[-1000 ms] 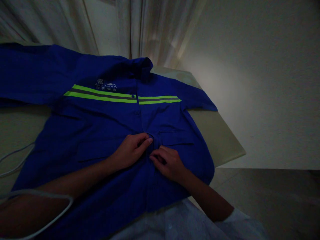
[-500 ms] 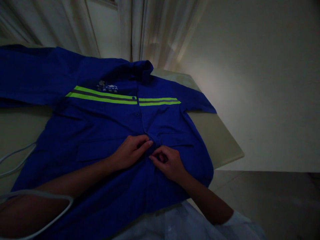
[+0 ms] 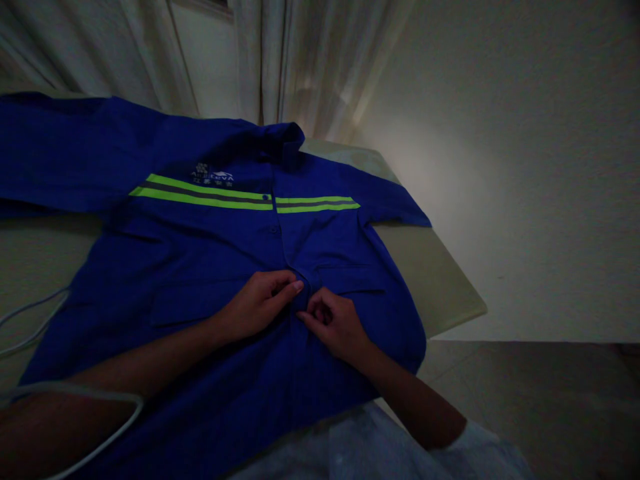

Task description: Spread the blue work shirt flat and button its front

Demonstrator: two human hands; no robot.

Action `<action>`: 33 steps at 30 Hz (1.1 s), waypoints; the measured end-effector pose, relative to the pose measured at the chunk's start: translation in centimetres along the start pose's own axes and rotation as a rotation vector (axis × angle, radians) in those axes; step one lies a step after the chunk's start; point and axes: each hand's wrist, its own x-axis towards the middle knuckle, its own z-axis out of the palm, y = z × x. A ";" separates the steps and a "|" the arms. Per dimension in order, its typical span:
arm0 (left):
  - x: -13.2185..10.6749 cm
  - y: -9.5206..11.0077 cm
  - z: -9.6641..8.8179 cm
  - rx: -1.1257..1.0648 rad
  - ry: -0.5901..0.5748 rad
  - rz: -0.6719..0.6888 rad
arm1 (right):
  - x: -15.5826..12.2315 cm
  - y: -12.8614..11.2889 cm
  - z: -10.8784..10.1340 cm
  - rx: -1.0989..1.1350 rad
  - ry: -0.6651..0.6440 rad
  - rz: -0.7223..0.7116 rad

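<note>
A blue work jacket (image 3: 210, 240) lies spread front side up, with a yellow-green and grey band across its chest and a white print above the band. Down its front runs the button placket (image 3: 278, 230), with two buttons showing near the band. My left hand (image 3: 263, 300) pinches the placket edge between thumb and fingers at waist height. Just to its right, my right hand (image 3: 335, 323) has its fingers curled and closed on the other side of the same edge. Whatever small part lies between the fingertips is hidden. A pocket flap (image 3: 357, 279) sits beyond my right hand.
Under the jacket is a pale table (image 3: 445, 287), its corner pointing right. Curtains (image 3: 320, 67) hang behind it, and a plain wall (image 3: 525, 167) stands at the right. A white cable (image 3: 35, 303) loops at the left, partly across my left forearm.
Both hands stay at the same spot on the placket. The right fingers have shifted very slightly; the whole view has moved a little.
</note>
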 end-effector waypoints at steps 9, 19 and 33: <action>0.1 0.5 -0.3 0.084 -0.081 0.102 | 0.0 -0.2 -0.2 0.039 -0.033 0.000; -1.1 0.8 0.1 0.744 -0.285 0.503 | 0.0 -1.9 -3.0 -0.141 0.235 -0.150; -1.8 -1.0 1.3 0.919 -0.093 0.563 | 7.2 2.1 -5.2 -0.022 0.112 0.024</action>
